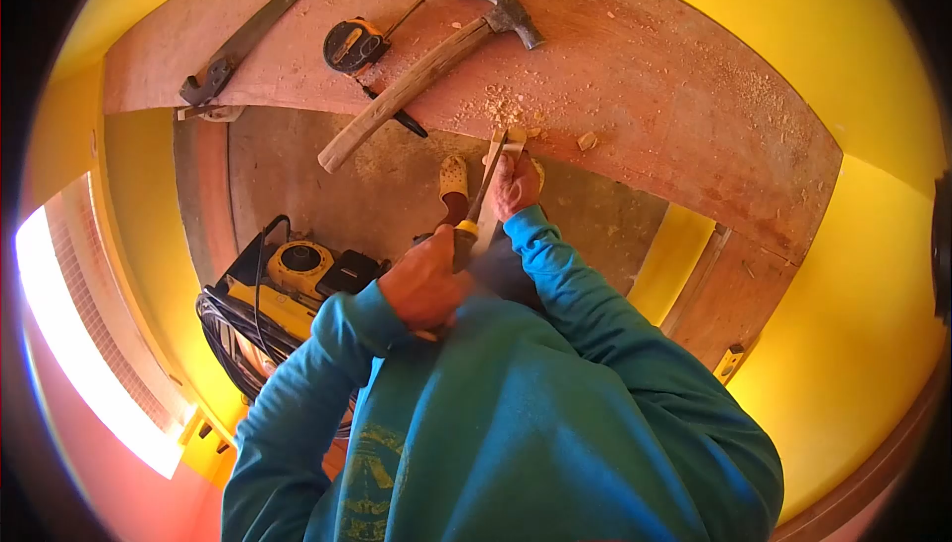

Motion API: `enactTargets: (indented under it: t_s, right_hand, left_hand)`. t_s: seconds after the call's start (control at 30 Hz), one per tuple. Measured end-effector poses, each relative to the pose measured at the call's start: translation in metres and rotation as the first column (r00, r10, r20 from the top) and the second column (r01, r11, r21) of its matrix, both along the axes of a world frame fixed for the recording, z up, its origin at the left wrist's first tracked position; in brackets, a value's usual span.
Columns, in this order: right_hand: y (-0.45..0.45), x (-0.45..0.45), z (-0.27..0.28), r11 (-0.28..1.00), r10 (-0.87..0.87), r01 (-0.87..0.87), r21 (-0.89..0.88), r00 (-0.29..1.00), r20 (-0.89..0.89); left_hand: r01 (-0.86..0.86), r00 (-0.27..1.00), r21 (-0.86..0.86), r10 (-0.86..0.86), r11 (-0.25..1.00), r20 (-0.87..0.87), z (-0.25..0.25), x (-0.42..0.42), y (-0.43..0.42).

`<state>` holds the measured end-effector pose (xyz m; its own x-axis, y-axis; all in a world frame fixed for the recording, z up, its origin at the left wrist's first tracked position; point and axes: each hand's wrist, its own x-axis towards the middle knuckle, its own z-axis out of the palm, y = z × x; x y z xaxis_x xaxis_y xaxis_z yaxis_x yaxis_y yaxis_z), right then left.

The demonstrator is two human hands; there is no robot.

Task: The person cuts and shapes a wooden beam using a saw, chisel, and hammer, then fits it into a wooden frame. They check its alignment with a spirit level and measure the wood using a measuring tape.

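My left hand (426,282) is wrapped round the yellow-and-black handle of a chisel (487,183). The chisel's long blade points away from me, its tip at the far end of a narrow wood piece (490,220). Gripping that wood piece near its far end is my right hand (515,185), at the bench edge. A notch seems to be cut in the wood's end, but the detail is too small to tell. Pale wood shavings (504,106) lie on the bench just beyond it.
A claw hammer (421,86) lies on the reddish bench (654,76), its handle overhanging the edge. Beside it are a tape measure (354,46) and a handsaw (258,31). A yellow-and-black machine (288,279) with coiled cable stands on the floor at left.
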<state>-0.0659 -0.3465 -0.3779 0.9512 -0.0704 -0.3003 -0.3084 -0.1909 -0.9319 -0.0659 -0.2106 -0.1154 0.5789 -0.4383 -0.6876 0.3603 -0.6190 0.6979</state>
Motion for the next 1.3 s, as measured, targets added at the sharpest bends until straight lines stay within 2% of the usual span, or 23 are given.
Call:
enactTargets:
  t_s: [0.07, 0.1, 0.17, 0.2, 0.27, 0.33, 0.4, 0.47, 0.57, 0.63, 0.67, 0.7, 0.73, 0.77, 0.8, 0.83, 0.87, 0.9, 0.97, 1.0, 1.1, 1.17, 1.3]
  right_hand:
    - [-0.002, -0.002, -0.01, 0.999, -0.017, 0.014, -0.032, 0.996, -0.093]
    - [0.001, -0.002, -0.013, 0.999, -0.036, 0.036, -0.008, 0.995, -0.092]
    - [-0.001, -0.002, -0.017, 0.999, -0.037, 0.035, -0.042, 0.998, -0.047]
    - [-0.002, 0.003, -0.008, 0.995, -0.013, 0.013, -0.095, 1.0, -0.002]
    - [0.001, -0.002, -0.004, 0.992, 0.01, -0.012, -0.129, 1.0, -0.015]
    - [-0.001, 0.004, -0.011, 0.994, -0.016, 0.007, -0.106, 0.996, -0.088]
    - [0.0, 0.003, -0.016, 0.999, -0.029, 0.028, -0.03, 0.999, -0.035]
    - [0.001, 0.0, -0.019, 0.996, -0.015, 0.011, -0.089, 0.999, -0.049]
    - [-0.002, 0.001, -0.023, 0.997, 0.017, -0.012, -0.079, 0.998, 0.066]
    - [-0.003, 0.01, -0.002, 0.986, 0.06, -0.054, -0.16, 0.998, 0.032]
    - [-0.002, 0.011, 0.002, 0.975, 0.053, -0.058, -0.215, 0.998, -0.027]
    - [0.0, 0.006, 0.005, 0.962, 0.045, -0.068, -0.265, 0.995, -0.092]
    - [0.005, 0.004, -0.005, 0.982, -0.025, 0.019, -0.189, 0.999, -0.033]
    - [-0.001, 0.012, -0.011, 0.983, -0.004, 0.007, -0.185, 1.0, 0.017]
    - [-0.004, 0.006, -0.009, 0.984, 0.024, -0.016, -0.179, 0.999, 0.041]
    - [-0.002, 0.006, -0.01, 0.985, 0.057, -0.045, -0.164, 0.996, 0.074]
    - [0.0, 0.004, -0.014, 1.0, 0.007, -0.007, 0.006, 0.998, 0.067]
    - [-0.007, 0.005, -0.007, 0.998, 0.023, -0.02, -0.052, 0.999, 0.046]
    - [-0.006, 0.009, 0.014, 0.989, 0.057, -0.056, -0.137, 0.998, 0.001]
    - [-0.008, 0.009, 0.006, 0.995, 0.09, -0.091, -0.042, 0.996, -0.01]
    - [-0.009, 0.011, 0.016, 0.979, 0.136, -0.146, -0.145, 0.988, -0.077]
    - [-0.007, 0.011, 0.018, 0.988, 0.086, -0.082, -0.13, 0.996, 0.025]
    - [-0.011, 0.015, 0.038, 0.994, 0.107, -0.106, -0.035, 0.994, 0.021]
  left_hand:
    - [0.041, 0.998, -0.015, -0.04, 0.999, 0.047, -0.006, -0.013, 0.007]
    - [-0.048, 0.997, 0.01, 0.049, 0.999, -0.062, 0.006, -0.008, 0.005]
    - [-0.079, 0.997, 0.022, 0.079, 0.997, -0.004, -0.002, -0.006, 0.002]
    - [-0.033, 0.988, 0.03, 0.028, 0.999, 0.151, -0.014, -0.009, 0.0]
    - [-0.086, 0.988, 0.058, 0.077, 0.995, 0.135, -0.019, -0.022, 0.003]
    - [-0.248, 0.951, 0.099, 0.261, 0.964, -0.163, 0.009, -0.006, -0.006]
    - [-0.091, 0.99, 0.1, 0.101, 0.991, -0.095, -0.01, -0.006, -0.008]
    - [-0.069, 0.989, 0.114, 0.083, 0.991, -0.119, -0.01, -0.015, -0.006]
    - [-0.174, 0.968, 0.114, 0.191, 0.978, -0.163, 0.002, -0.006, -0.01]
    - [-0.186, 0.972, 0.122, 0.2, 0.975, -0.12, -0.015, -0.013, -0.011]
    - [-0.003, 0.987, 0.033, -0.002, 0.999, 0.158, -0.026, -0.02, -0.005]
    - [0.198, 0.885, 0.002, -0.18, 0.98, 0.429, -0.029, -0.027, 0.006]
    - [0.206, 0.895, -0.08, -0.155, 0.975, 0.418, -0.034, -0.027, 0.008]
    - [0.213, 0.906, -0.162, -0.132, 0.964, 0.403, -0.037, -0.024, 0.009]
    - [-0.042, 0.999, -0.279, 0.049, 0.959, 0.02, -0.03, -0.03, -0.001]
    - [0.018, 0.991, -0.29, 0.021, 0.957, 0.13, -0.03, -0.028, -0.011]
    - [0.075, 0.97, -0.29, -0.003, 0.954, 0.243, -0.029, -0.026, -0.021]
    - [0.126, 0.935, -0.28, -0.02, 0.952, 0.353, -0.03, -0.023, -0.032]
    - [-0.062, 0.998, -0.143, 0.06, 0.988, -0.017, 0.011, -0.011, -0.033]
    - [-0.153, 0.976, -0.039, 0.144, 0.988, -0.164, 0.029, -0.012, -0.029]
    - [-0.316, 0.887, 0.148, 0.347, 0.937, -0.306, 0.046, -0.007, -0.008]
    - [-0.391, 0.806, 0.141, 0.413, 0.909, -0.424, 0.042, 0.005, -0.009]
    - [-0.43, 0.773, 0.124, 0.436, 0.894, -0.46, 0.032, 0.003, -0.012]
